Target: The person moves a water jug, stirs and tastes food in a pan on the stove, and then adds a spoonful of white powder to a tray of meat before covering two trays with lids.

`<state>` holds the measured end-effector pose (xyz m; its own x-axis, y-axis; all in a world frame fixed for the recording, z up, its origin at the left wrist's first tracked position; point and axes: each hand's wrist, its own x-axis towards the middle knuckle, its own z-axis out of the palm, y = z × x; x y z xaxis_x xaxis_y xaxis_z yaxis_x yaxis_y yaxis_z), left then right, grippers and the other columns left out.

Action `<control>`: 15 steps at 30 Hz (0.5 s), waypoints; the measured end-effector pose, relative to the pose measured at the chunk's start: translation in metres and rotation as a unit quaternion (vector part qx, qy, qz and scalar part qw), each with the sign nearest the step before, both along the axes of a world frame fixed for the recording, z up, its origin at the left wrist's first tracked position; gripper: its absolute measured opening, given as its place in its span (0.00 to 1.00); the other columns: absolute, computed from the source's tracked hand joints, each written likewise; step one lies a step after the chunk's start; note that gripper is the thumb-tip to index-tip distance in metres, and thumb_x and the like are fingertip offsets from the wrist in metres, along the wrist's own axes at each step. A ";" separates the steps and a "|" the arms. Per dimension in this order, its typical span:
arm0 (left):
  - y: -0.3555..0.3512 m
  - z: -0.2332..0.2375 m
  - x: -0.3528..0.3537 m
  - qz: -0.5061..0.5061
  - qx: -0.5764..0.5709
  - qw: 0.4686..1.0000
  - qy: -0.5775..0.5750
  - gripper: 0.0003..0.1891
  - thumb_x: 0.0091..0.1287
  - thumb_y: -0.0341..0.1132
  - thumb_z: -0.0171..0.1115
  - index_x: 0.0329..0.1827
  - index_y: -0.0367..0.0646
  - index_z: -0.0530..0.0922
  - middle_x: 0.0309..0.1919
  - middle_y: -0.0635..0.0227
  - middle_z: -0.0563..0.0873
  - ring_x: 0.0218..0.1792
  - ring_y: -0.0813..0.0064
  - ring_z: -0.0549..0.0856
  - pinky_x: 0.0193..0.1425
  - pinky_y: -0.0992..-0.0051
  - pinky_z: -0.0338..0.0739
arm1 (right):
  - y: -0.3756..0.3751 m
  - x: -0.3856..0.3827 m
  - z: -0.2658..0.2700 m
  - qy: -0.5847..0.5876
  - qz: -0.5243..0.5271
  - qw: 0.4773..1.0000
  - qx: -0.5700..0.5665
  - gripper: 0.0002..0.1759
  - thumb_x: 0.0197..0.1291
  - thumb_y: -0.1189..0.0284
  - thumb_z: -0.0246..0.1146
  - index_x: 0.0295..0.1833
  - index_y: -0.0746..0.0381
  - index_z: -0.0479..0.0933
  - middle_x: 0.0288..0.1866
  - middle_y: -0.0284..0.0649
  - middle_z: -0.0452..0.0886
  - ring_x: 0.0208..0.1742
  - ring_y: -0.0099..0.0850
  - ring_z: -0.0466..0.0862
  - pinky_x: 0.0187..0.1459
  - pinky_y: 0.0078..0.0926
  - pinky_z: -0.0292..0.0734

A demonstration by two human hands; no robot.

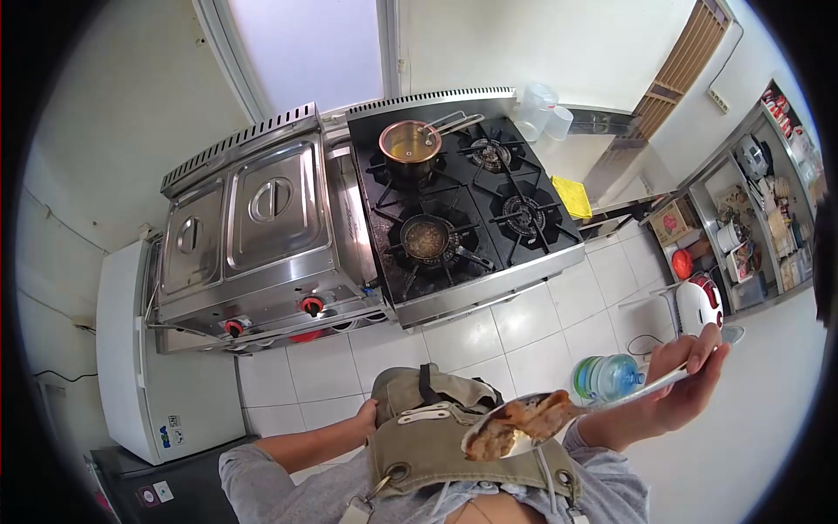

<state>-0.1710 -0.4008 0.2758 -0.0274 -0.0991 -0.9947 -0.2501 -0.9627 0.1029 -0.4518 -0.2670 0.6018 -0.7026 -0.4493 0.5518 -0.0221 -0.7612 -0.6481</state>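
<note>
My right hand (685,384) is closed round the handle of a long metal spoon (621,399), raised close to the camera. Browned pieces of food (528,424) lie in the spoon's bowl, in front of my chest. Down at my waist, my left hand (370,417) rests against the side of an olive bag (419,395); its fingers are mostly hidden. On the black stove, a small frying pan (426,238) with brownish liquid sits on the front left burner. Behind it stands a pot (408,153) of yellowish liquid, with metal handles lying across its rim.
Left of the stove stands a steel unit with two lidded wells (272,210). A yellow cloth (572,197) lies at the stove's right edge, with clear plastic containers (537,112) behind. A large water bottle (608,377) is on the tiled floor near filled shelves (746,205).
</note>
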 end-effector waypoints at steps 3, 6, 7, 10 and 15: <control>0.000 0.001 0.000 0.002 -0.001 1.000 0.000 0.19 0.62 0.42 0.42 0.43 0.35 0.75 0.36 0.55 0.81 0.36 0.62 0.81 0.47 0.62 0.73 | -0.003 0.002 0.001 -0.002 -0.004 1.000 -0.010 0.19 0.69 0.65 0.31 0.27 0.63 0.58 0.09 0.43 0.63 0.05 0.25 0.61 0.08 0.15 0.59; 0.001 0.001 -0.001 0.004 -0.002 1.000 -0.001 0.19 0.62 0.42 0.42 0.43 0.35 0.75 0.36 0.55 0.81 0.36 0.62 0.81 0.47 0.62 0.73 | -0.003 0.002 0.001 0.007 0.009 1.000 -0.005 0.19 0.69 0.65 0.31 0.27 0.63 0.57 0.09 0.42 0.63 0.05 0.25 0.61 0.08 0.15 0.59; 0.001 0.001 -0.001 0.004 -0.002 1.000 -0.001 0.19 0.62 0.42 0.42 0.43 0.35 0.75 0.36 0.55 0.81 0.36 0.62 0.80 0.47 0.62 0.73 | -0.002 0.002 0.001 0.007 0.009 1.000 -0.005 0.19 0.69 0.65 0.31 0.27 0.63 0.57 0.09 0.42 0.63 0.05 0.25 0.61 0.08 0.15 0.59; 0.001 0.001 -0.001 0.004 -0.004 1.000 -0.001 0.19 0.62 0.42 0.42 0.43 0.35 0.75 0.36 0.55 0.81 0.36 0.62 0.80 0.47 0.62 0.73 | -0.001 0.002 0.002 0.009 0.003 1.000 0.000 0.20 0.69 0.64 0.32 0.27 0.63 0.58 0.09 0.42 0.63 0.05 0.25 0.61 0.08 0.16 0.59; 0.001 0.002 -0.001 0.004 -0.006 1.000 -0.002 0.19 0.62 0.42 0.43 0.43 0.35 0.75 0.36 0.55 0.81 0.36 0.62 0.80 0.47 0.62 0.72 | -0.003 0.002 0.004 -0.023 -0.011 0.999 -0.023 0.19 0.69 0.64 0.33 0.27 0.62 0.58 0.08 0.42 0.63 0.04 0.26 0.63 0.07 0.15 0.61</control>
